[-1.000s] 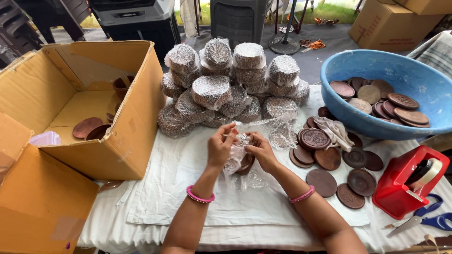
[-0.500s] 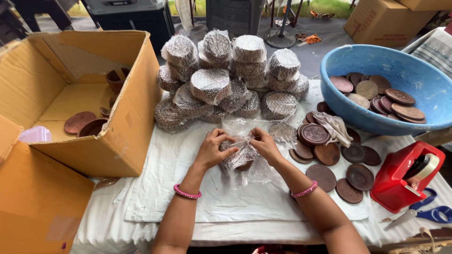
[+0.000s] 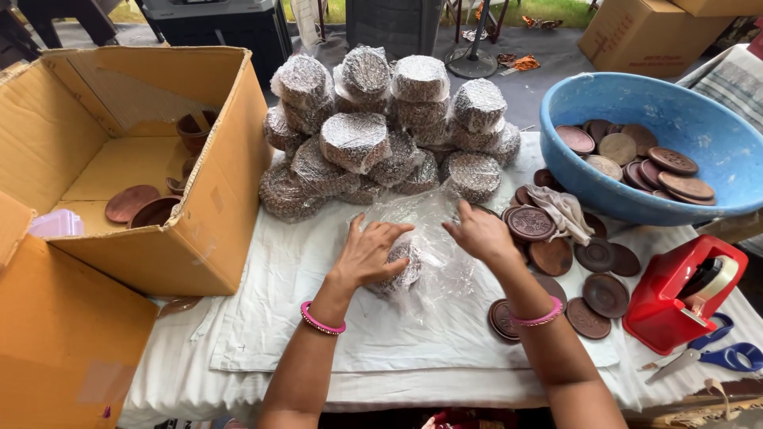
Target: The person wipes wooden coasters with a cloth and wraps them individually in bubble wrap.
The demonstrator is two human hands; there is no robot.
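Observation:
My left hand (image 3: 369,253) lies flat on a stack of brown clay discs (image 3: 402,268) wrapped in clear bubble film, pressing it onto the white cloth (image 3: 302,334). Just to its right, my right hand (image 3: 479,232) pinches a loose sheet of the clear film (image 3: 433,230) and pulls it up and rightward. Both wrists wear pink bangles. Behind the hands rises a pile of wrapped disc bundles (image 3: 381,127).
An open cardboard box (image 3: 151,159) holding a few clay pieces stands at the left. Loose brown discs (image 3: 556,262) and a rag lie at the right, below a blue basin (image 3: 636,135) of discs. A red tape dispenser (image 3: 687,294) and blue scissors (image 3: 715,357) sit far right.
Both hands came down from holding the bundle up; the left now presses it flat on the cloth, and the right has moved right, stretching the film outward.

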